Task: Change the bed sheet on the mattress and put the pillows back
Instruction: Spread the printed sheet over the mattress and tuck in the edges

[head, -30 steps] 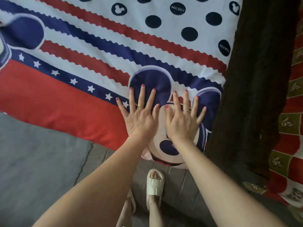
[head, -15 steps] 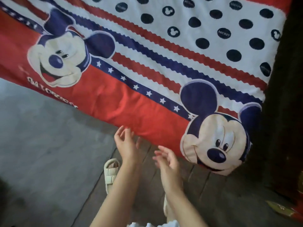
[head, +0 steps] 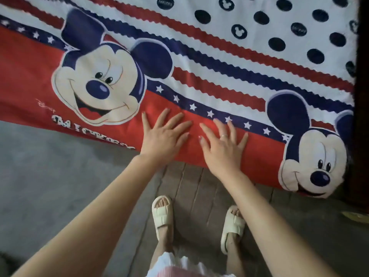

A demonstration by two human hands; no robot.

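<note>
A red, white and navy bed sheet [head: 199,62] with cartoon mouse faces, stars and dots lies spread flat over the mattress and fills the upper part of the view. My left hand [head: 161,134] lies flat on its red band near the front edge, fingers spread. Beside it my right hand [head: 221,144], with a ring, presses flat on the same red band just below the star stripe. Neither hand holds anything. No pillow is in view.
Grey floor [head: 50,186] runs along the mattress's near edge, with darker tiles under my feet in cream slippers [head: 162,212]. A dark upright edge [head: 362,96] borders the sheet on the right.
My hands lifted off the mouse face at the corner, hung in the air over the floor, and now press flat on the red band further left along the mattress edge.
</note>
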